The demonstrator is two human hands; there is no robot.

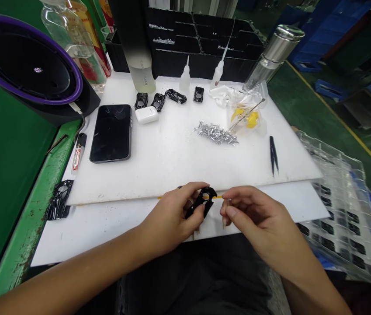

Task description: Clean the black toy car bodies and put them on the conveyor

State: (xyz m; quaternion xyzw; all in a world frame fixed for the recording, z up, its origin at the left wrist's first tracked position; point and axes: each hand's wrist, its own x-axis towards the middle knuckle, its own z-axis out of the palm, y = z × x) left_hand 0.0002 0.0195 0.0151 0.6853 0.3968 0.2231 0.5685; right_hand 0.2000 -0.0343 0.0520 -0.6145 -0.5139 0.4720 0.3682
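Observation:
My left hand [175,214] is closed around a glossy black toy car shell [205,199], pinched between thumb and fingers over the near edge of the white foam board [159,175]. Just right of the shell, my right hand [254,214] has thumb and fingertips drawn together; whatever they hold is too small to make out. A thin yellow strip [218,197] shows between the hands and through the shell's opening. Beyond them lies a heap of small silver screws [216,133]. Several similar black shells [175,96] sit at the back of the board.
Black tweezers [273,155] lie at the right, a phone [111,133] and white earbud case [147,115] at the left. Dropper bottles [185,78], a steel flask [273,52] and a black compartment bin [201,39] stand behind. Clear trays [345,188] with black parts are at lower right.

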